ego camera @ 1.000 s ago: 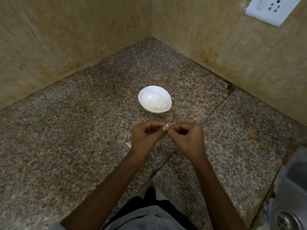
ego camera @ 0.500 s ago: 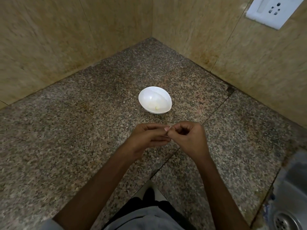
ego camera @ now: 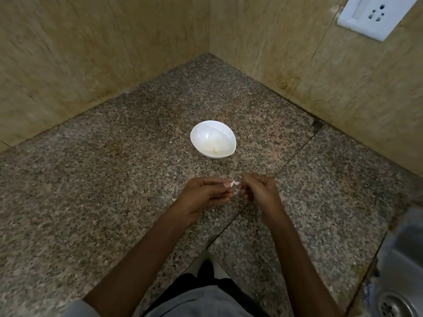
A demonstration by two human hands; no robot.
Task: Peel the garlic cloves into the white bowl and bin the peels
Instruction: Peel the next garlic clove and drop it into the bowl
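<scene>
A white bowl [ego camera: 213, 138] stands on the granite counter [ego camera: 91, 213], with a pale peeled clove [ego camera: 215, 150] at its near inner wall. In front of the bowl my left hand [ego camera: 203, 195] and my right hand [ego camera: 259, 189] are close together above the counter. Between their fingertips they pinch a small white garlic clove [ego camera: 235, 183], with a bit of papery skin sticking out. Most of the clove is hidden by my fingers. A scrap of peel [ego camera: 174, 199] lies on the counter just left of my left hand.
Tiled walls meet in a corner behind the bowl. A white wall socket [ego camera: 375, 16] sits at the top right. A steel sink with its drain [ego camera: 398, 305] is at the bottom right. The counter's front edge runs just above my clothing.
My hands have drawn slightly apart and a white piece of clove and skin now shows between the fingertips. The bowl has not moved.
</scene>
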